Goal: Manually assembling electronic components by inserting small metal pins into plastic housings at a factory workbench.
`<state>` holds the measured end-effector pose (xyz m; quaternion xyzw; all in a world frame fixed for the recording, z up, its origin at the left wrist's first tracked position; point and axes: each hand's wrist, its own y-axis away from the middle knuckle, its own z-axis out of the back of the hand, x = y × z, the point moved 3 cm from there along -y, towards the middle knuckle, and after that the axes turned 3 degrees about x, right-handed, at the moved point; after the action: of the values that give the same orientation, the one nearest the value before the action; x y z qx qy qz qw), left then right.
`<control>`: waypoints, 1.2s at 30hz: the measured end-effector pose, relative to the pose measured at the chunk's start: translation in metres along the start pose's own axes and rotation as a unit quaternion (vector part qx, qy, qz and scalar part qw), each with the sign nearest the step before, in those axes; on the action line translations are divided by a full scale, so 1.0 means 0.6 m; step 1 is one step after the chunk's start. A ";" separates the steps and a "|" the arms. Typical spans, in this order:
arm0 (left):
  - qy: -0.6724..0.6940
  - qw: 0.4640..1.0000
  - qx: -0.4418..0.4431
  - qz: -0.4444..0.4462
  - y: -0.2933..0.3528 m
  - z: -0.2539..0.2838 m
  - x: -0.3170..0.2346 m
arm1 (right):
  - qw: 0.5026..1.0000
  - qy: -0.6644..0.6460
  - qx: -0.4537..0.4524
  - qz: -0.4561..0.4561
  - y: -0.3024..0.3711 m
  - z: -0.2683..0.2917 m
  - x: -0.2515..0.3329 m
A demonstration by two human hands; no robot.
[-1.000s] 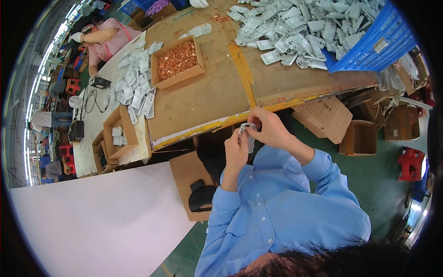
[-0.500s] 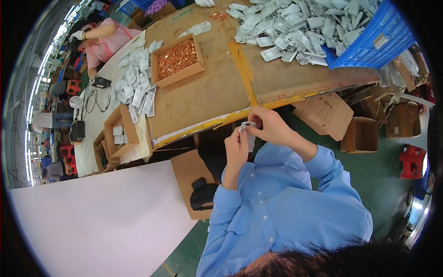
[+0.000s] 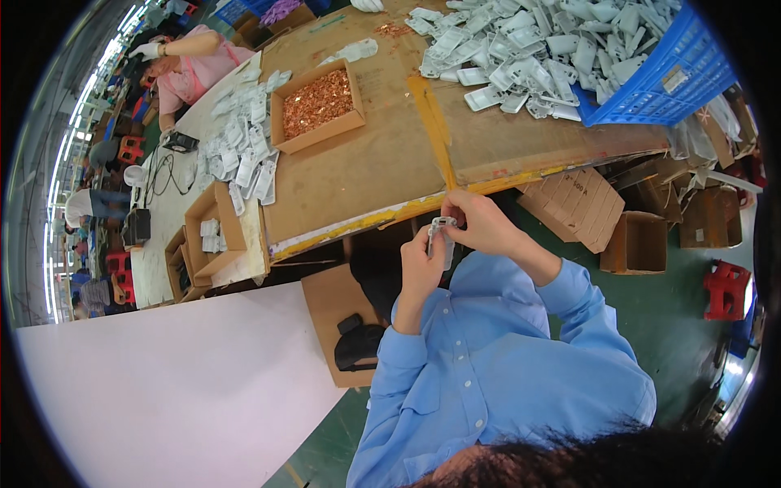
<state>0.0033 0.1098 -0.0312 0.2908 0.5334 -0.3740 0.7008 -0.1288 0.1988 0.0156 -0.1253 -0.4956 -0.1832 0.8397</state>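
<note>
Just off the table's front edge, I hold a small pale plastic housing between both hands. My left hand is closed around its left side. The fingers of my right hand pinch at its upper end; whether they also hold a tiny part is too small to tell. Farther off on the table sits an open cardboard box filled with small copper-coloured metal pieces. A large heap of similar pale housings lies at the far right, and a smaller group of them lies left of the box.
A blue plastic crate lies tipped at the table's right end. Cardboard boxes and a red stool stand on the floor at right. At left are another box with pale parts and a co-worker in pink.
Both my hands and the housing have shifted very slightly to the right, still gripping it. The far co-worker's raised gloved hand has moved a little.
</note>
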 end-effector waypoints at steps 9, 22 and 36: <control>0.006 1.000 0.013 0.000 0.003 0.001 -0.006 | 0.999 -0.009 0.032 -0.015 -0.004 -0.002 -0.002; 0.033 0.999 0.004 -0.010 0.004 0.005 -0.001 | 1.000 0.013 0.028 0.007 -0.013 -0.008 0.000; 0.035 0.999 -0.021 0.000 0.007 0.006 0.017 | 0.998 0.041 0.030 0.033 -0.018 -0.021 0.000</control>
<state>0.0103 0.1070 -0.0400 0.2892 0.5650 -0.3526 0.6876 -0.1236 0.1841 0.0096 -0.1089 -0.4619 -0.1453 0.8681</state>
